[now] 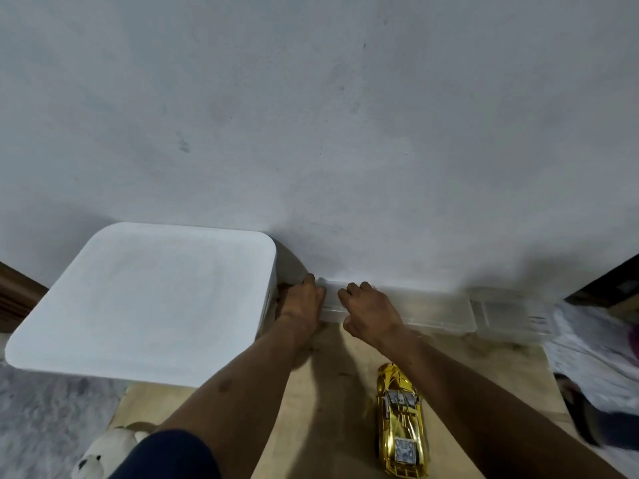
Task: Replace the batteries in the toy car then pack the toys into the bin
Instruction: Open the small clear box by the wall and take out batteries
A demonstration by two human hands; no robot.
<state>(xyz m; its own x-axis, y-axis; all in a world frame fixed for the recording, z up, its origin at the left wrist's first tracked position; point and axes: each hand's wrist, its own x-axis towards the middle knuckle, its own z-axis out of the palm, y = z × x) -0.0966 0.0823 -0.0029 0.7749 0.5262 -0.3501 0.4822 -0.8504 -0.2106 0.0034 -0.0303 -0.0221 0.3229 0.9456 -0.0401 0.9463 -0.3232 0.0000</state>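
A shiny gold toy car [403,421] lies on the wooden table [332,409] at the lower right, nose toward me. A large white bin [145,302] with its lid on stands at the left against the wall. A flat clear plastic box [428,311] lies along the wall. My left hand [302,300] grips its left end and my right hand [371,312] rests curled on its lid. A white plush bear [103,456] peeks in at the bottom left, partly hidden by my dark sleeve.
A second small clear container [511,314] sits right of the flat box by the wall. Patterned cloth [594,350] and a dark object [587,416] lie off the table's right edge. Grey speckled floor [45,426] shows at the lower left.
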